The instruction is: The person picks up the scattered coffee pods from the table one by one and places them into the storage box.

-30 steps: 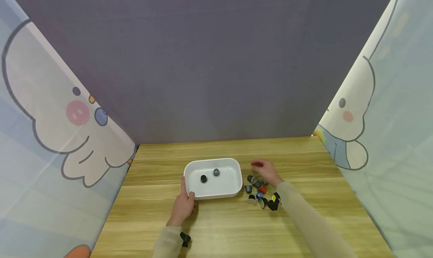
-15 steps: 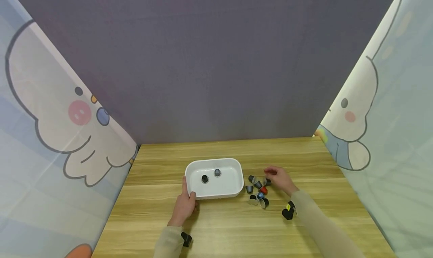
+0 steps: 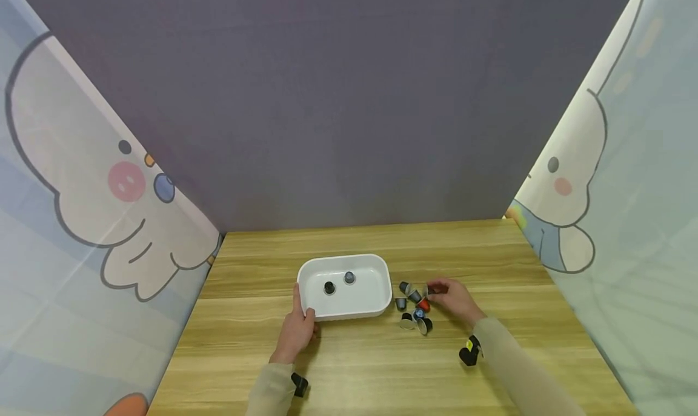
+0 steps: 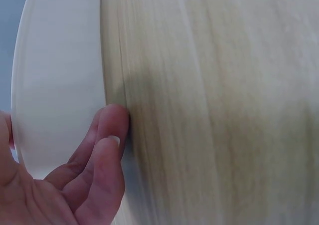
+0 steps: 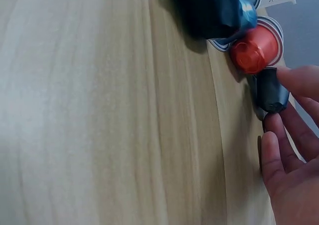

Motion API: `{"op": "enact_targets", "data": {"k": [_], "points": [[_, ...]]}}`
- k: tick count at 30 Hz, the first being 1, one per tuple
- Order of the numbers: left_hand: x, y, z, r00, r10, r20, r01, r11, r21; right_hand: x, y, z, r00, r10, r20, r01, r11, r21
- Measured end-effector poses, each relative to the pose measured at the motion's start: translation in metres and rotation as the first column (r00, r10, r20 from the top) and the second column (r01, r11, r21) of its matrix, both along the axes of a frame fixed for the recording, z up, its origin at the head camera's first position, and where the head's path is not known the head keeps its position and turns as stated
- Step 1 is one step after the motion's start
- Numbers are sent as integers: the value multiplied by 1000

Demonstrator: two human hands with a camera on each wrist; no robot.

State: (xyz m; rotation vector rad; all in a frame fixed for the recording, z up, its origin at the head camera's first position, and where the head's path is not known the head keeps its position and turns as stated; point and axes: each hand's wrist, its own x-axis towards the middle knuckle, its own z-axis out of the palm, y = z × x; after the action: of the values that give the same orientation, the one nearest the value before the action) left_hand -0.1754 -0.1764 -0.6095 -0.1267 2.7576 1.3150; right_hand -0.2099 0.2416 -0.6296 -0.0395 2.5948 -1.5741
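My left hand (image 3: 295, 333) grips the front left corner of a white tray (image 3: 349, 314), thumb at the rim. In the left wrist view its fingers (image 4: 107, 155) curl against the tray's outer wall. Inside the tray stand a black coffee capsule (image 3: 329, 287) and a grey capsule (image 3: 349, 277). To the tray's right, my right hand (image 3: 457, 301) pinches a dark coffee capsule (image 5: 272, 91) at the pile's right side, thumb on one side and fingers on the other. A red capsule (image 5: 255, 49) lies right beside it.
Several more capsules lie heaped between tray and right hand, among them a blue one (image 3: 418, 313), a grey one (image 3: 401, 303) and a black one with a pale lid (image 3: 406, 321). A wooden table (image 3: 360, 373) carries everything; a grey curtain (image 3: 349, 131) hangs behind.
My right hand has moved right from beside the tray, then down to the dark capsule at the pile's right side, and its fingers have closed about it. The left hand and tray have stayed put.
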Motion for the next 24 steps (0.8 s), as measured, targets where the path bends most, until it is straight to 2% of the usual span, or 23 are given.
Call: {"op": "enact_targets", "data": {"k": [5, 11, 24], "points": [[1, 0, 0, 1000, -5, 2, 6, 1000, -5, 4, -5, 2, 1000, -12, 6, 12, 1000, 8], [0, 0, -2, 1000, -12, -6, 12, 1000, 1, 5, -5, -2, 999, -14, -53, 18, 997, 81], [2, 3, 2, 1000, 9, 12, -9, 1000, -5, 4, -5, -4, 997, -64, -30, 67, 994, 84]]}}
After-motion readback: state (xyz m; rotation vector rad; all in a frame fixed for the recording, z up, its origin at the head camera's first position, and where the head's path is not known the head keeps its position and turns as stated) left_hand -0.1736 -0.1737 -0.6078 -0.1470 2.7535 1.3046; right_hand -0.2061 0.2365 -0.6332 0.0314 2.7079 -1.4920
